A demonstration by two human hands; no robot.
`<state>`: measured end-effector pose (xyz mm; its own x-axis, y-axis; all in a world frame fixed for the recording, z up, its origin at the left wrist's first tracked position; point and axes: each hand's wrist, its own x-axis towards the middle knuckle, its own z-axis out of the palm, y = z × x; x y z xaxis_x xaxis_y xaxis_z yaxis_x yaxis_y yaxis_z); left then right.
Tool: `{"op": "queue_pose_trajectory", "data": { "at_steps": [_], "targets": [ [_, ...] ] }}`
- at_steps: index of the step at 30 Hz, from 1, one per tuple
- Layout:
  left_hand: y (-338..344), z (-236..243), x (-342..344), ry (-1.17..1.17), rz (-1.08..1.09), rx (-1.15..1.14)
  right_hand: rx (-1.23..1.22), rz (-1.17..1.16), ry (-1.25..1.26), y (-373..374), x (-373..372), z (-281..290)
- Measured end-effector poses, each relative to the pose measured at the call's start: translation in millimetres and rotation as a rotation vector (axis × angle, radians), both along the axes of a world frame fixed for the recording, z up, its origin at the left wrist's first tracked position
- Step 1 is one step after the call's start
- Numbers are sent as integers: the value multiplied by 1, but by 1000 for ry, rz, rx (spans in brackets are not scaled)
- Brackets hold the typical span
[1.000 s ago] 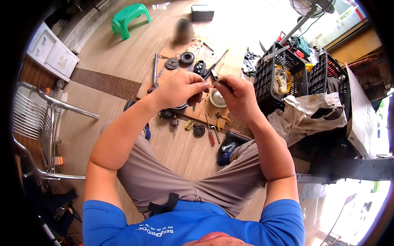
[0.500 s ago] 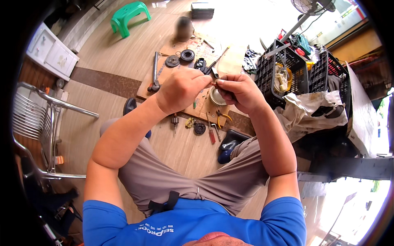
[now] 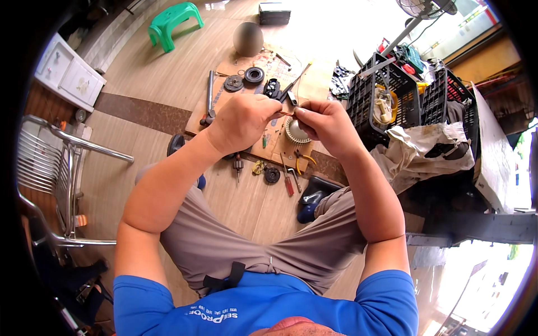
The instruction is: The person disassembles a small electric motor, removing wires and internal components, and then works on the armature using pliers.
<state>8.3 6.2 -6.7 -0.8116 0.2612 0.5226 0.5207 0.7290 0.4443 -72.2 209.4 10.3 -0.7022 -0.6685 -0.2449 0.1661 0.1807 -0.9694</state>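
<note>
Through the head view I see both hands raised above the cardboard sheet [image 3: 316, 92]. My left hand [image 3: 242, 123] has thumb and forefinger pinched together on one end of a thin reddish piece [image 3: 287, 113]; my right hand [image 3: 328, 124] nips the other end just as tightly. The piece spans the small gap between them, over the middle of the sheet, too small for me to identify. Below, a pale finned wheel [image 3: 297, 132] lies on the cardboard. A hammer [image 3: 210, 101] rests along its left edge, yellow-handled pliers [image 3: 303, 161] at its near edge, and black crates [image 3: 361, 106] stand to its right.
</note>
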Motion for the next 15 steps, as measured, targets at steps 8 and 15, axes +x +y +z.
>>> {"op": "queue_pose_trajectory", "data": {
  "at_steps": [8,15],
  "targets": [
    [-1,0,-6,259,50,-104,-42,-39,171,0,0,-5],
    [1,16,-2,-876,2,728,0,-72,998,0,10,-14]
  ]
}}
